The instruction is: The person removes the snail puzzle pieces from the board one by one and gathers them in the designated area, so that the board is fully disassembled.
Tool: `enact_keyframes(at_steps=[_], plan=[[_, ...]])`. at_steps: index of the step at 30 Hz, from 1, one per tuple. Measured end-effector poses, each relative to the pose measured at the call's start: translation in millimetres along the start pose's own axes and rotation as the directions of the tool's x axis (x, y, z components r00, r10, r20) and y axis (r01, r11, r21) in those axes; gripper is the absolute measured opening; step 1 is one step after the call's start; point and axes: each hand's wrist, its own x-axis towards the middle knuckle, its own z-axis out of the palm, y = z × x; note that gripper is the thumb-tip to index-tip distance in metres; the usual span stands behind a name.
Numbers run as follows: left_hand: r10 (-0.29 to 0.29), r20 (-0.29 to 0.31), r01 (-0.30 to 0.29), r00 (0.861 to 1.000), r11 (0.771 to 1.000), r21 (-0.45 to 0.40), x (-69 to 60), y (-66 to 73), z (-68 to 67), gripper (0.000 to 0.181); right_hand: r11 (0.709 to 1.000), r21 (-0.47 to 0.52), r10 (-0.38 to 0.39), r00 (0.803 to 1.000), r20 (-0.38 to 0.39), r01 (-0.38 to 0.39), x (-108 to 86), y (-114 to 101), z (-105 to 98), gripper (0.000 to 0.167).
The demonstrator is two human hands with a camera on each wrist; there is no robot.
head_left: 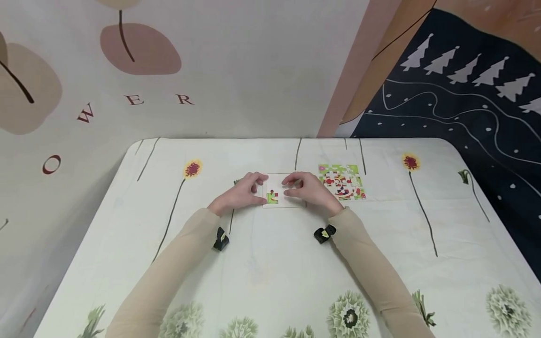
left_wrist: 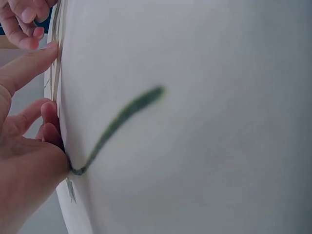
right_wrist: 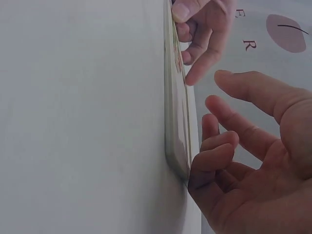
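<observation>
A thin white puzzle tray (head_left: 285,202) lies on the table between the two hands. In its lower left corner sits a green jigsaw piece (head_left: 272,199) with some red and white. The left hand (head_left: 242,193) holds the tray along its left side, thumb at the near corner, index finger by the far corner. Over the tray's right part hovers the right hand (head_left: 312,190), thumb and index finger apart with nothing between them. Its other fingers are bent beside the tray edge (right_wrist: 178,117). To the right of the tray lies a group of jigsaw pieces (head_left: 338,168), partly covered by the right hand.
A white cloth printed with flowers and stems covers the table (head_left: 270,263). Behind the table's back edge hangs a patterned backdrop (head_left: 253,84) with letters and leaf shapes. A dark cloth with white trees (head_left: 439,61) hangs at the right. A black wrist camera (head_left: 324,234) sits by the right sleeve.
</observation>
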Motion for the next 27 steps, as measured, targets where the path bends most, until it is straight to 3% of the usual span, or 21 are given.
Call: enact_keyframes(at_steps=[11,27], plan=[[0.009,-0.006,-0.009,1.000,1.000,0.015,1.2,-0.4,0.0,0.065,0.992,-0.119,-0.021,0.997,0.074,0.030,3.7,-11,12,0.028],[0.018,-0.009,-0.018,1.000,1.000,-0.017,-1.6,-1.7,-0.5,0.064,0.999,-0.044,-0.017,0.999,0.045,0.019,1.8,-14,20,0.018]])
